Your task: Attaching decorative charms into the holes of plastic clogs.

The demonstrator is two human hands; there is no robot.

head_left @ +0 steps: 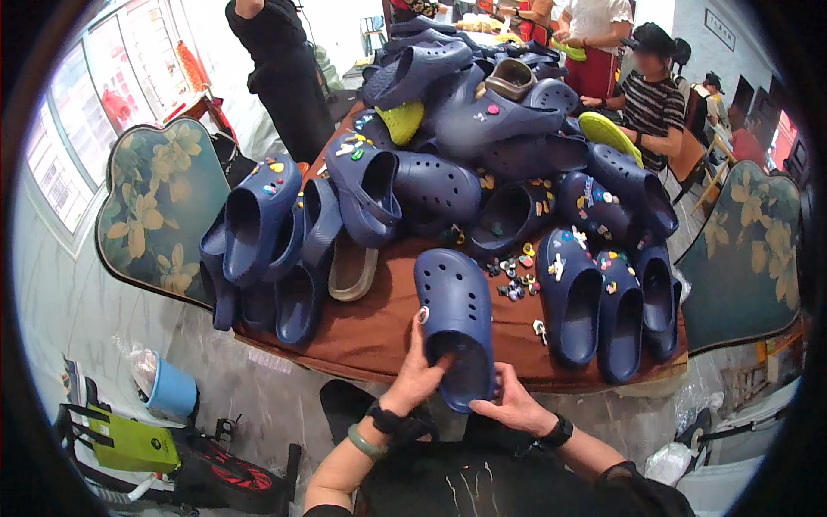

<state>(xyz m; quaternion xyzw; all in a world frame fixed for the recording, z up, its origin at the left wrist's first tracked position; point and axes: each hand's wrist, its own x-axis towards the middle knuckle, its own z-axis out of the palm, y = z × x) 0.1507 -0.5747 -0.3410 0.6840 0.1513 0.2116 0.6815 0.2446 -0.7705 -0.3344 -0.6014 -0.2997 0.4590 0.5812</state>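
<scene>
A navy blue clog (453, 293) with round holes over its toe is held at the near edge of the table, toe pointing away from me. My left hand (417, 372) grips its left side, with a finger up by a small round charm (423, 315) and others reaching into the foot opening. At the right of the heel, my right hand (517, 403) is closed on the rim. Just beyond the clog lies a heap of small colourful shoe charms (517, 280). A pale loose charm (539, 331) sits nearer to me on the brown cloth (396, 332).
A big pile of navy clogs (500, 129) covers the far table, with a few lime green ones (401, 122). Decorated clogs (570, 297) stand at the right, more (258, 224) at the left. Chair backs (159, 215) flank the table. People (650, 103) sit and stand beyond.
</scene>
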